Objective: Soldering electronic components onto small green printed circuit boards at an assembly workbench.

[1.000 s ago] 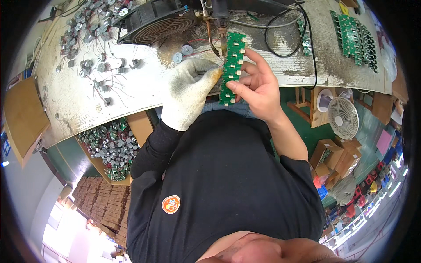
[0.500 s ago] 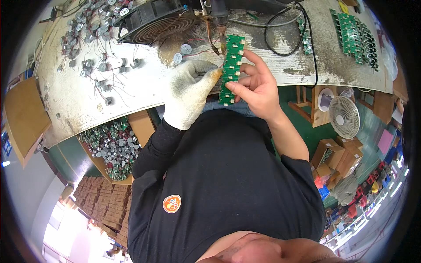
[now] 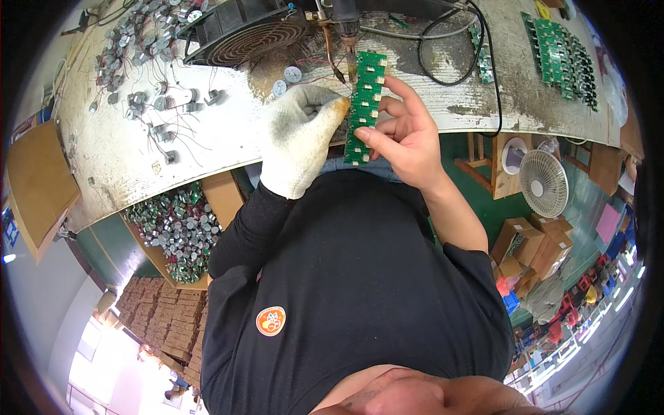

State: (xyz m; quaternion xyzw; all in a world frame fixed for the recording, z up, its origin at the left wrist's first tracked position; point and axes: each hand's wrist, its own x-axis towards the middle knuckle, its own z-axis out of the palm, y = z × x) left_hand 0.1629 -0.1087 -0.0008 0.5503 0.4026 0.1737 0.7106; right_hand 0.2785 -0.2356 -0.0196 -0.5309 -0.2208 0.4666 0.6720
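Observation:
My right hand (image 3: 408,142), bare, grips a green circuit board strip (image 3: 365,111) between thumb and fingers. The strip stands nearly upright in view and carries a row of white connectors. At its left edge my left hand (image 3: 299,135), in a white work glove stained at the thumb, is closed in a pinch; what lies between the fingertips is hidden. Right above the strip's upper end is the tip of a mounted soldering iron (image 3: 351,52), with a thin copper-coloured tube (image 3: 334,59) beside it. Two small round motors (image 3: 292,74) with thin red wires lie just beyond the glove.
A black fan (image 3: 252,41) stands at the back of the worn white table (image 3: 228,142). Several wired motors (image 3: 142,48) lie at left. More green boards (image 3: 553,59) are at right, past a black cable (image 3: 423,59). Below the table edge sits a box of motors (image 3: 181,235).
My gloved left hand has shifted slightly up along the board's edge. The board has risen a little, with my right hand still gripping it.

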